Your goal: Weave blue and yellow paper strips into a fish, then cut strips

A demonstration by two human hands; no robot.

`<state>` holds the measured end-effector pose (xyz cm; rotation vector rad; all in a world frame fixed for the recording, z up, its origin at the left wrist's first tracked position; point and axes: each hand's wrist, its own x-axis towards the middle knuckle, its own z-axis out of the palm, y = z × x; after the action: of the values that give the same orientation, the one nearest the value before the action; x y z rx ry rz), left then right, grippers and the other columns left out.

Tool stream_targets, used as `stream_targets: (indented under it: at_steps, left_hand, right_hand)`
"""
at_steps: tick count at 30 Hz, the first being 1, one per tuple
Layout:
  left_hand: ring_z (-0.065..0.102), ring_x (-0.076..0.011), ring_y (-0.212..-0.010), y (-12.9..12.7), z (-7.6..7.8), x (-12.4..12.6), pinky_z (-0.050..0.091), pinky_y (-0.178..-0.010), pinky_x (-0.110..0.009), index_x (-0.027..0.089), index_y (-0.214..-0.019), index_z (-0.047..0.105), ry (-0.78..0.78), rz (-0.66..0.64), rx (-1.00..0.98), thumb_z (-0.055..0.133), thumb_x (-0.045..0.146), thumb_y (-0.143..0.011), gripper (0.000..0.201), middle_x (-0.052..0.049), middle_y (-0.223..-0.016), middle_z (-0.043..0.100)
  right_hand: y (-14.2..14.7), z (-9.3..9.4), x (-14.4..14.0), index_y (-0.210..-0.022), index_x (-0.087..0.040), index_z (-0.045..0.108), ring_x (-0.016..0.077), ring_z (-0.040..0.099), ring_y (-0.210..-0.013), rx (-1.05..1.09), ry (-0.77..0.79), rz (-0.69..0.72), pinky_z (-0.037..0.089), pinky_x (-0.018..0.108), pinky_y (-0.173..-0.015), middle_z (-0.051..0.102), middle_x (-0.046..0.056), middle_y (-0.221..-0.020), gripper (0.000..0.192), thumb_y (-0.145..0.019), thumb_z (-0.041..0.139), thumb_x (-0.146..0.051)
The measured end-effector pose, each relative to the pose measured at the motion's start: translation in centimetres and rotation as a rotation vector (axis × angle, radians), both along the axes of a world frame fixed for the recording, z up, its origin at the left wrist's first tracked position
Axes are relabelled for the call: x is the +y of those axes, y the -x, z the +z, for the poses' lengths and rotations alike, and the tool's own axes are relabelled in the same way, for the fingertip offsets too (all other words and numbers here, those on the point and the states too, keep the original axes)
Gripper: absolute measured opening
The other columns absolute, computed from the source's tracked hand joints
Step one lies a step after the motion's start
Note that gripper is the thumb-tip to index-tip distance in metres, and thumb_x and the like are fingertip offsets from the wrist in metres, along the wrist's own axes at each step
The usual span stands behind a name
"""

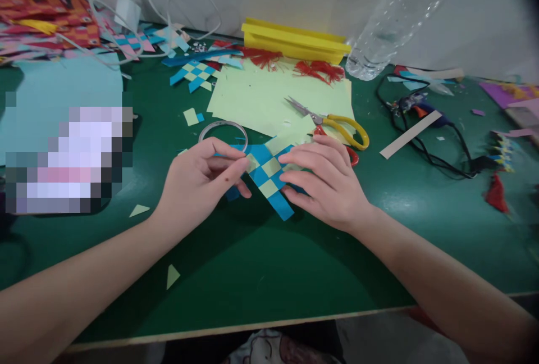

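Note:
A woven paper piece of blue and pale green strips is held up above the green table between my two hands. My left hand pinches its left edge between thumb and index finger. On the other side, the fingers of my right hand are bent around its right edge, partly covering it. One blue strip end points down toward me. Just behind my right hand lie scissors with yellow and red handles, blades apart, resting on pale green paper sheets. A roll of tape or ring stands behind my left hand.
A blurred-out phone lies at the left on light blue paper. Further back are a yellow folded strip, red tassels and a plastic bottle. A glue gun with a black cord lies at the right.

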<state>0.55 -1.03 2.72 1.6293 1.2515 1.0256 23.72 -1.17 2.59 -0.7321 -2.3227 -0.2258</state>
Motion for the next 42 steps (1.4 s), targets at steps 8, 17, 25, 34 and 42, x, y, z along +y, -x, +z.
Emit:
stream_targets:
  at_steps: [8,17,25,34,42]
  left_hand:
    - [0.067,-0.0133,-0.053,0.1,-0.4,0.0,0.053,-0.054,-0.027,0.024,-0.093,0.065,-0.018,-0.045,-0.165,0.057,0.037,-0.096,0.016,0.002,-0.07,0.072]
    - [0.065,-0.0145,-0.085,0.2,-1.2,0.4,0.055,-0.079,-0.026,0.024,-0.095,0.071,-0.138,0.074,-0.275,0.059,0.027,-0.094,0.013,-0.002,-0.09,0.068]
    - [0.068,-0.0205,-0.084,0.3,-0.2,0.2,0.056,-0.075,-0.03,0.025,-0.094,0.073,-0.143,-0.32,0.028,0.062,0.039,-0.089,0.018,-0.003,-0.095,0.073]
    - [0.047,-0.0116,-0.048,0.7,-0.2,0.6,0.034,-0.044,-0.022,0.02,-0.06,0.061,-0.169,-0.179,0.263,0.052,0.041,-0.093,0.04,0.002,-0.054,0.055]
    - [0.038,-0.0108,-0.049,0.2,0.1,0.3,0.03,-0.045,-0.022,0.019,-0.056,0.047,-0.178,-0.285,0.304,0.051,0.038,-0.093,0.042,0.003,-0.053,0.04]
  right_hand:
    - [0.0,0.1,0.0,-0.096,-0.026,0.065,0.0203,0.067,-0.096,0.291,0.258,-0.002,0.052,0.041,-0.087,0.073,0.004,-0.101,0.012,-0.086,0.065,-0.019]
    - [-0.1,-0.6,0.8,-0.088,-0.028,0.07,0.0191,0.069,-0.086,1.088,1.084,-0.133,0.061,0.04,-0.081,0.071,-0.001,-0.087,0.018,-0.075,0.078,-0.038]
    - [-0.2,-0.6,0.5,-0.095,-0.025,0.074,0.0171,0.071,-0.089,0.918,1.514,0.077,0.061,0.035,-0.083,0.076,0.001,-0.095,0.025,-0.072,0.081,-0.031]
    - [-0.2,-0.2,0.7,-0.095,-0.025,0.073,0.0125,0.069,-0.076,0.813,1.372,0.035,0.059,0.026,-0.07,0.075,-0.001,-0.087,0.021,-0.078,0.076,-0.036]
    - [0.1,-0.3,0.6,-0.089,-0.024,0.076,0.0148,0.069,-0.074,0.709,1.264,-0.068,0.058,0.027,-0.065,0.075,0.0,-0.083,0.02,-0.072,0.08,-0.034]
